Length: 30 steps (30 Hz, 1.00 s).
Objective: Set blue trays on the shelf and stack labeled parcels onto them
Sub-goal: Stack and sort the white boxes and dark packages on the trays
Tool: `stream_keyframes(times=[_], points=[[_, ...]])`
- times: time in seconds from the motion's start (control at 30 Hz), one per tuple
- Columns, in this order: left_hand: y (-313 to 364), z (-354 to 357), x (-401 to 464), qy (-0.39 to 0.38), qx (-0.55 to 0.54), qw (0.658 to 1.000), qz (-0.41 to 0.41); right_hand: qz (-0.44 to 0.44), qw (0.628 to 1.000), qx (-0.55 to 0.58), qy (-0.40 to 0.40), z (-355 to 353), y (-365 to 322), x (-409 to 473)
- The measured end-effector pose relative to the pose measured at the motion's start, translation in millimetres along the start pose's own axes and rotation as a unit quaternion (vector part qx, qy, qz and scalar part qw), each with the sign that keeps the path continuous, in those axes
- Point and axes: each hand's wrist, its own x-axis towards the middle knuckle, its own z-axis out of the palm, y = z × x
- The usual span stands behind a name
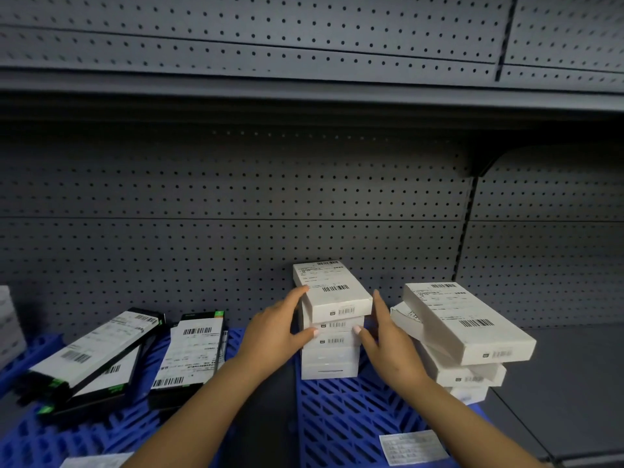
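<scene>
My left hand (277, 327) presses its straight fingers against the left side of the tall stack of white cardboard parcels (330, 327) at the centre of the frame, thumb laid across the stack's front face. My right hand (388, 339) stands flat and upright against the stack's right side, thumb tip touching the front; neither hand curls around a box. The top parcel of the stack sits slightly askew, its printed barcode label facing up.

The stack stands on a blue slotted plastic tray (341, 420) at lower centre, which lies on the dark grey metal shelf (574, 373). Just right of my right hand, a looser pile of white labelled parcels (462, 336) rests on the same tray, its boxes fanned at differing angles. A small white sticker (413, 447) lies on the tray near the bottom edge.

At lower left, a second blue slotted tray (44, 440) carries flat black boxes with white shipping labels (98, 352), overlapping and tilted. Grey perforated back panels (202, 211) fill the upper frame.
</scene>
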Motion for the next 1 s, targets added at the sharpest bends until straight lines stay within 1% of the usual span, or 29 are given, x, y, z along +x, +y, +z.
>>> stream_keyframes(times=[0.13, 0.23, 0.37, 0.53, 0.67, 0.77, 0.9, 0.93, 1.0], points=[[10, -4, 2, 0.022, 0.010, 0.999, 0.023, -0.065, 0.998, 0.002, 0.025, -8, -14, -4], [8, -2, 3, 0.017, 0.011, 1.000, 0.015, -0.104, 0.993, -0.029, 0.041, -13, -19, -4], [6, 0, 4, 0.008, -0.013, 1.000, 0.001, -0.107, 0.990, -0.092, 0.019, -16, -22, -3], [4, 0, 7, -0.003, -0.031, 0.999, -0.009, -0.121, 0.980, -0.152, 0.028, -16, -25, 7], [4, -2, 7, -0.024, -0.025, 0.999, -0.003, -0.124, 0.971, -0.202, 0.022, -15, -25, 10], [1, -3, 8, -0.044, -0.036, 0.998, -0.010, -0.122, 0.972, -0.203, 0.011, -17, -26, 10], [-1, 1, 0, -0.078, -0.080, 0.993, -0.027, -0.125, 0.973, -0.193, -0.001, -18, -26, 7], [-2, 3, -2, -0.087, -0.082, 0.992, -0.034, -0.120, 0.977, -0.177, -0.006, -18, -25, 4], [-6, 9, -10, -0.104, -0.075, 0.990, -0.052, -0.082, 0.987, -0.140, -0.014, -14, -18, -2]])
